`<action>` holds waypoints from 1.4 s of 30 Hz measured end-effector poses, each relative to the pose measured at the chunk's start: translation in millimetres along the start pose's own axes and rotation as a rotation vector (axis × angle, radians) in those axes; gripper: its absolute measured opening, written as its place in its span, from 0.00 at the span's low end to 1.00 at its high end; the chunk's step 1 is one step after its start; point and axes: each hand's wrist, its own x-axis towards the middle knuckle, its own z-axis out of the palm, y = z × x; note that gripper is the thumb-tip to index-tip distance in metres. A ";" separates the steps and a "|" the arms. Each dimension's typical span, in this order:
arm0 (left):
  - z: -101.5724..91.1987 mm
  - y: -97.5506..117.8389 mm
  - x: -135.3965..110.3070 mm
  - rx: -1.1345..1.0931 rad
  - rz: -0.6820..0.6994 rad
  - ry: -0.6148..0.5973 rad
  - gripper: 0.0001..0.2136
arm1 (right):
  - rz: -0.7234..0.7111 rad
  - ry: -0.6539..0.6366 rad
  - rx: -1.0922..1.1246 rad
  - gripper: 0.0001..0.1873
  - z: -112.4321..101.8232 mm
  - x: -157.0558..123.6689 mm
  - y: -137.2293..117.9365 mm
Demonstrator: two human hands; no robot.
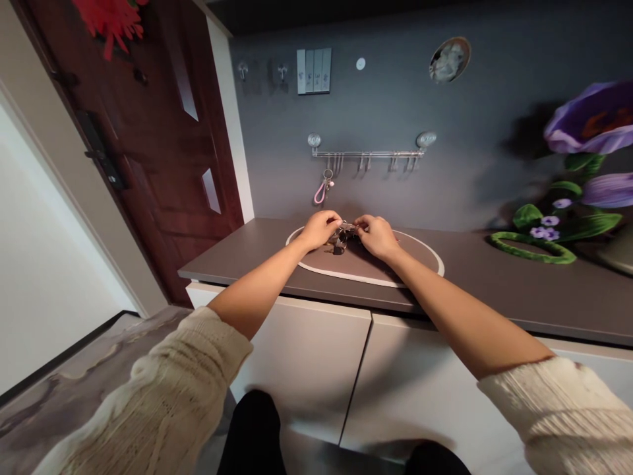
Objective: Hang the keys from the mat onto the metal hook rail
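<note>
My left hand [320,229] and my right hand [376,235] meet over an oval mat [366,270] with a pale rim. Between them hangs a bunch of keys [341,240], its ring and several keys just off or touching the mat; I cannot tell which. Both hands are closed in a pinch, the left on the bunch's left side and the right on its right side. The fingertips partly hide the ring. On the wall behind, a pink strap keychain [320,192] hangs from the left part of a hook rail [368,154].
The mat lies on a grey-brown countertop [237,254] above white cabinet doors [306,349]. To the right stand purple fabric flowers [593,125] with a green looped base [534,247]. A switch panel [314,71] is on the wall. A dark red door [163,132] is at the left.
</note>
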 end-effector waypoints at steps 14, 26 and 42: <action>-1.8 2.2 4.0 -0.347 -0.132 0.108 0.06 | -0.075 0.041 0.088 0.11 -1.4 -1.0 -6.7; -1.3 6.4 2.7 -0.561 -0.159 0.078 0.05 | -0.189 0.085 0.233 0.09 -3.8 -2.3 -11.6; -0.5 6.5 1.3 -0.455 -0.115 0.040 0.08 | -0.096 0.089 0.370 0.10 -3.6 -1.5 -10.7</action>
